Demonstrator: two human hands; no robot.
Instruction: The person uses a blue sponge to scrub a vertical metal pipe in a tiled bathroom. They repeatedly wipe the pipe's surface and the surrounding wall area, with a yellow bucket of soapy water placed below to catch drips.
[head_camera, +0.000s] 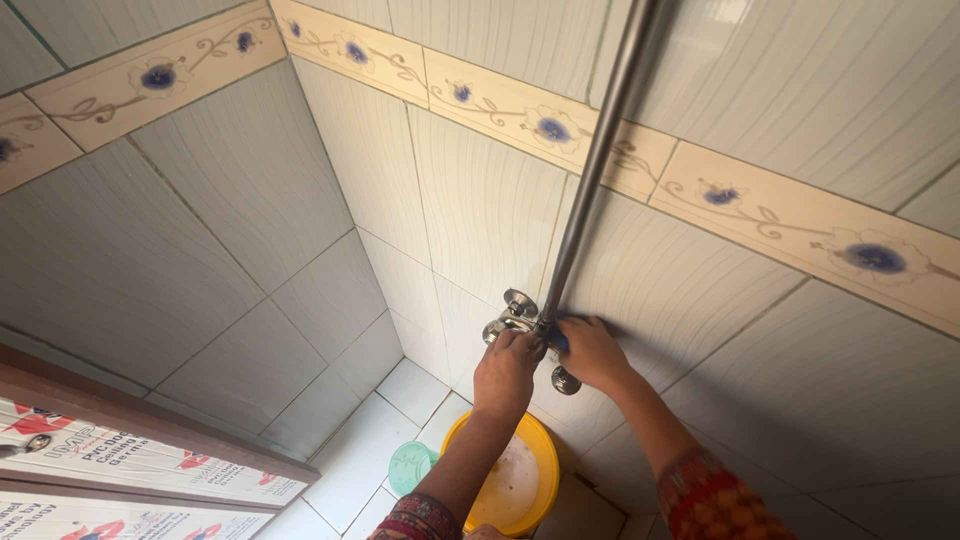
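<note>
Patterned sleeves (712, 497) in red and orange sit at the bottom edge of the head view, closest to the lens, one on each forearm. Both arms reach away toward a chrome tap (522, 318) fixed to the tiled wall (480, 200).

The left hand (507, 368) lies on the tap from the near side, its fingers (517, 342) curled over the tap body and pressed together around it. The right hand (592, 352) is just beside it, touching the same fitting where a blue bit shows; its fingers (580, 326) are bent and closed against the base of the pipe, though what exactly they pinch cannot be told. A round chrome knob (566, 381) sticks out of the tap between the two wrists, and another round knob (520, 301) shows just beyond the left hand.

From the tap a straight metal pipe (600, 150) runs along the wall to the top edge of the picture, crossing a cream border band (800, 215) with blue flowers.

Under the arms, on the white tile floor (360, 450), stands a yellow bucket (545, 450) with pale water in it. A small green cup (410, 467) is just beside the bucket, touching its rim or nearly so. At far left a door panel (130, 465) with red and blue print leans into view.
</note>
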